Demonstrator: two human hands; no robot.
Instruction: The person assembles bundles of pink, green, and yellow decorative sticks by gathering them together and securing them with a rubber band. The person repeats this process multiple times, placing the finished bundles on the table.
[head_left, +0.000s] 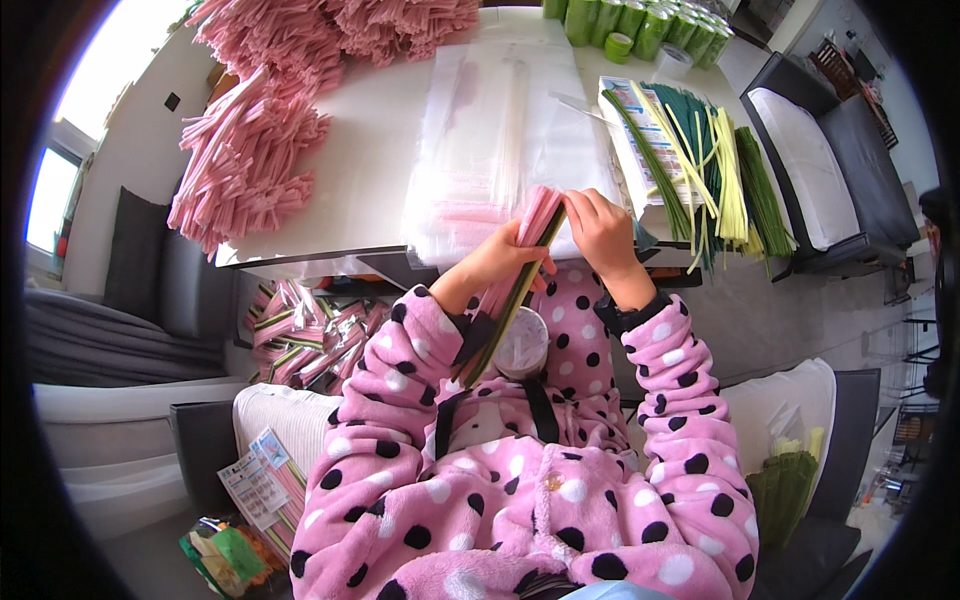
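Note:
A long bundle of pink and green chenille stems (525, 247) slants over my lap, with its upper end toward the table. Around its middle my left hand (510, 259) is closed. The fingertips of my right hand (600, 225) grip the top end, beside the dark green stems. Just beyond, a stack of transparent plastic sleeves (480, 135) lies on the white table (360, 142), some sleeves showing pink near their front edge. Below the bundle, a white tub (523, 345) with whitish pieces inside sits at my lap; the bundle partly covers it.
Pink stem piles (247, 157) lie on the table's left. Green tape rolls (652, 30) stand at the back right. Green and yellow stems (724, 180) overlap printed sheets (637, 127). Packed bundles (315, 334) lie below left; a chair (817, 165) stands right.

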